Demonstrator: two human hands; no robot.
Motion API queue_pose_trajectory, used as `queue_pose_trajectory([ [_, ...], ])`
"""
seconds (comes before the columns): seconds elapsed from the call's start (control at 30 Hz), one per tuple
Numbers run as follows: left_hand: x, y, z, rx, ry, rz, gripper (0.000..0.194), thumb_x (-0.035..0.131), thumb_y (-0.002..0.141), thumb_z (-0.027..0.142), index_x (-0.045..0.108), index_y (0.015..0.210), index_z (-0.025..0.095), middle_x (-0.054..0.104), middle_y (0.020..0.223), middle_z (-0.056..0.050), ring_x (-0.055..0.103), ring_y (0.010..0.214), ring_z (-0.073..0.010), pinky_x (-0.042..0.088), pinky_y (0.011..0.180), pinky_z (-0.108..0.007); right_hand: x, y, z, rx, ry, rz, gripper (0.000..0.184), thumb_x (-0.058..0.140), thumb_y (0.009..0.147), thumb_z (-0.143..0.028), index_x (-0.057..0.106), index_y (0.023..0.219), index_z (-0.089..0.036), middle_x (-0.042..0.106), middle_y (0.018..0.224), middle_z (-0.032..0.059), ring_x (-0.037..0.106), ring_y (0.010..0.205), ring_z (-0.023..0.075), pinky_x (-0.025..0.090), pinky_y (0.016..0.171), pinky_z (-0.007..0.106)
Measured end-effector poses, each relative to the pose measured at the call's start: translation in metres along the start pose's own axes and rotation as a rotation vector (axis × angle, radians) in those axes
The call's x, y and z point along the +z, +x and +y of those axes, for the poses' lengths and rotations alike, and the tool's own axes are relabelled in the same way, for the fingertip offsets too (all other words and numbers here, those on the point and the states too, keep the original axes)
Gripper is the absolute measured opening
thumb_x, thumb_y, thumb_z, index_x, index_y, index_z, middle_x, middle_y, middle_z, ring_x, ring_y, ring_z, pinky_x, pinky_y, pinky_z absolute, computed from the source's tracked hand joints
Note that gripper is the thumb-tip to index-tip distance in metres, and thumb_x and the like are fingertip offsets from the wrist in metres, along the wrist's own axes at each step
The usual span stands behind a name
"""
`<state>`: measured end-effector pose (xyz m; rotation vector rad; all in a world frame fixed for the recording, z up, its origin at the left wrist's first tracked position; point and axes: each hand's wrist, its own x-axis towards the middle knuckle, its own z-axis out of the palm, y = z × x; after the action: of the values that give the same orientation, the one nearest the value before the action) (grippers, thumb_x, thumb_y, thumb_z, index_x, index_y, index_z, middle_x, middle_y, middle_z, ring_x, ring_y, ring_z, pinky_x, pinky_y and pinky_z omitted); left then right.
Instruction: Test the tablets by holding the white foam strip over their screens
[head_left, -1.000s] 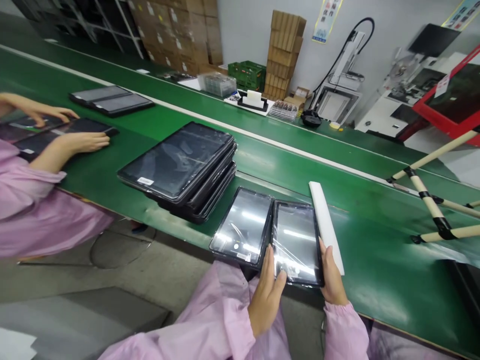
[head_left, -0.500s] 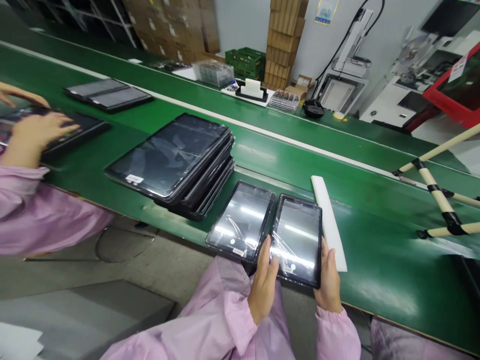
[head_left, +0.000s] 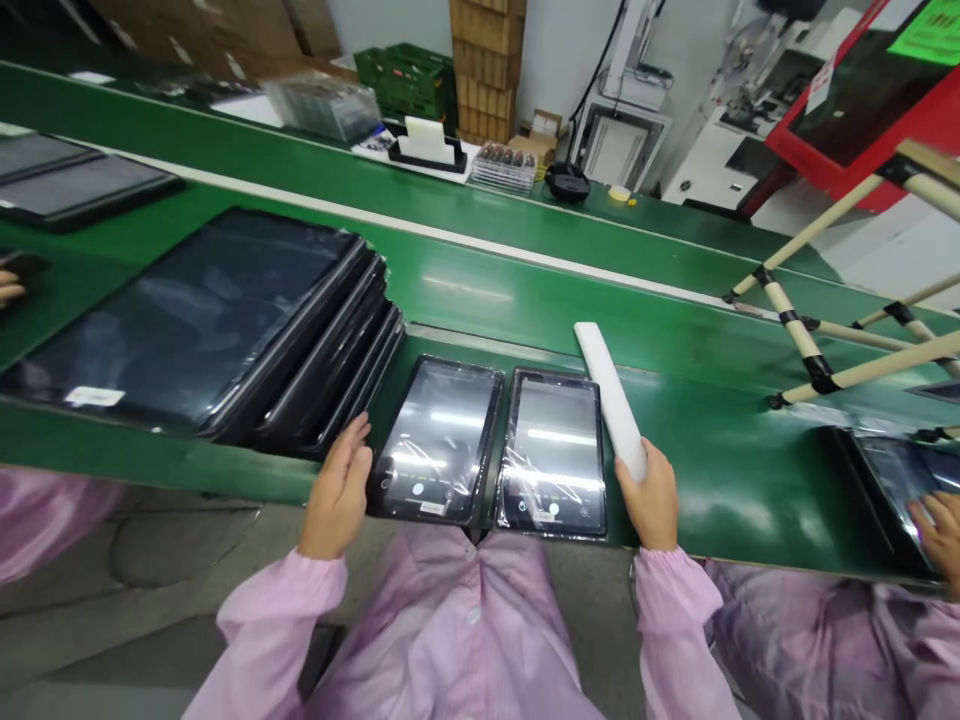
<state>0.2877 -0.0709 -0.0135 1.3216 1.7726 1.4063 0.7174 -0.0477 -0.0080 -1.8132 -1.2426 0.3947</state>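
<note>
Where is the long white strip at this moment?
In the head view, the white strip lies right of centre on the green bench, just right of the right-hand lit tablet, with the right hand at its near end.

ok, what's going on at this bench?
Two tablets, the left tablet and right tablet, lie side by side, screens up, on the green bench. The person's left hand, open, is beside the left tablet, near a stack of tablets. The right hand is at a white strip's near end; grip unclear.
</note>
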Motion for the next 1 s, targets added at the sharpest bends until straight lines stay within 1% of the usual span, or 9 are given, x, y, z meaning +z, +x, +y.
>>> queue_pose_trajectory([
  [0.07,0.000,0.018,-0.019,-0.089,-0.040,-0.124,0.068,0.048,0.104,0.061,0.047,0.158,0.020,0.048,0.164,-0.014,0.046,0.151,-0.0326,0.027,0.131,-0.054,0.005,-0.004,0.006,0.029,-0.072,0.009,0.070,0.072,0.076,-0.059,0.068,0.131,-0.017,0.066,0.137,0.0190,0.056,0.130,0.0400,0.034,0.119,0.061],
  [0.13,0.001,0.021,-0.030,-0.170,-0.127,-0.215,0.072,0.048,0.103,0.064,0.043,0.161,0.023,0.044,0.168,-0.011,0.040,0.156,-0.0308,0.022,0.133,-0.052,0.008,-0.013,0.010,0.069,-0.051,0.033,0.070,0.069,0.080,-0.060,0.066,0.134,-0.016,0.067,0.137,0.0193,0.060,0.126,0.0392,0.040,0.115,0.060],
  [0.23,0.004,0.011,-0.038,-0.241,-0.250,-0.248,0.075,0.051,0.102,0.063,0.039,0.164,0.024,0.038,0.171,-0.009,0.030,0.161,-0.0279,0.017,0.135,-0.047,0.006,-0.027,0.011,0.176,0.204,-0.002,0.070,0.069,0.084,-0.062,0.063,0.136,-0.015,0.067,0.138,0.0199,0.064,0.125,0.0360,0.048,0.111,0.055],
  [0.3,0.007,0.006,-0.040,-0.262,-0.331,-0.277,0.072,0.054,0.101,0.061,0.041,0.163,0.025,0.035,0.173,-0.007,0.028,0.161,-0.0270,0.016,0.135,-0.045,-0.003,-0.033,0.008,0.186,0.319,-0.062,0.068,0.070,0.087,-0.060,0.061,0.137,-0.016,0.066,0.140,0.0190,0.064,0.128,0.0346,0.049,0.111,0.054],
  [0.4,0.011,0.008,-0.038,-0.288,-0.425,-0.272,0.071,0.058,0.100,0.061,0.047,0.160,0.024,0.039,0.170,-0.009,0.033,0.159,-0.0289,0.019,0.134,-0.047,-0.022,-0.028,-0.007,0.015,0.216,-0.177,0.058,0.070,0.092,-0.052,0.062,0.140,-0.021,0.063,0.145,0.0146,0.060,0.133,0.0335,0.045,0.116,0.055],
  [0.5,0.018,0.019,-0.034,-0.322,-0.470,-0.202,0.075,0.060,0.096,0.067,0.052,0.156,0.022,0.049,0.164,-0.014,0.044,0.153,-0.0329,0.029,0.131,-0.052,-0.033,-0.005,-0.028,-0.295,0.025,-0.378,0.050,0.065,0.096,-0.038,0.060,0.145,-0.028,0.061,0.150,0.0080,0.055,0.139,0.0304,0.042,0.120,0.054],
  [0.63,0.026,0.032,-0.029,-0.292,-0.507,-0.168,0.076,0.059,0.095,0.070,0.055,0.153,0.021,0.055,0.159,-0.016,0.051,0.148,-0.0330,0.036,0.127,-0.052,-0.020,0.030,-0.047,-0.616,-0.117,-0.570,0.051,0.057,0.094,-0.024,0.058,0.145,-0.030,0.062,0.149,0.0046,0.056,0.139,0.0269,0.033,0.126,0.056],
  [0.8,0.028,0.037,-0.027,-0.256,-0.362,-0.154,0.072,0.061,0.095,0.068,0.059,0.150,0.021,0.054,0.160,-0.014,0.048,0.150,-0.0303,0.034,0.128,-0.045,0.002,0.044,-0.047,-0.708,-0.213,-0.619,0.053,0.053,0.093,-0.021,0.054,0.146,-0.028,0.061,0.149,0.0073,0.056,0.138,0.0271,0.026,0.127,0.063],
  [1.0,0.025,0.043,-0.017,-0.272,-0.216,-0.186,0.073,0.060,0.094,0.068,0.061,0.147,0.019,0.059,0.155,-0.013,0.053,0.146,-0.0323,0.041,0.122,-0.045,-0.002,0.036,-0.051,-0.700,-0.237,-0.572,0.050,0.056,0.099,-0.031,0.051,0.149,-0.028,0.055,0.155,0.0105,0.051,0.144,0.0313,0.023,0.127,0.066],
])
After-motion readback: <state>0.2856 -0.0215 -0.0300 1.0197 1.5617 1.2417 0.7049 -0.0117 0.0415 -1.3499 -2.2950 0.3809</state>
